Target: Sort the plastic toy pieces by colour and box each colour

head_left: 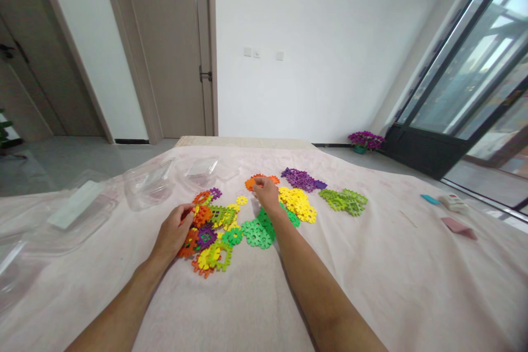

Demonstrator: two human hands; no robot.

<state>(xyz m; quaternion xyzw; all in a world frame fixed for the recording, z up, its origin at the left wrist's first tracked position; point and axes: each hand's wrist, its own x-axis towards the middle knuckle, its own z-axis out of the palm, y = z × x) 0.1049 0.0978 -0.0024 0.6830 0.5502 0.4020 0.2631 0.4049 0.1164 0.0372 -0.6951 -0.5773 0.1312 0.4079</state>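
My left hand (173, 231) is at the left edge of a mixed pile, its fingers closed beside an orange toothed plastic piece (203, 215); what they pinch is hard to make out. In that pile lie a purple piece (206, 236), a lime square-holed piece (223, 214) and several yellow ones. Farther off, my right hand (267, 193) pinches at a small heap of orange gear-shaped pieces (251, 182), partly covering it. Under and beside my right wrist are green flower-shaped pieces (258, 232) and a yellow heap (299, 204).
Purple pieces (301, 179) and lime pieces (344, 202) form separate heaps to the right. Clear plastic containers (150, 182) stand on the left of the pink tablecloth (247, 308). At far right are a blue item (430, 199), a white box (452, 203) and a pink cloth (458, 227).
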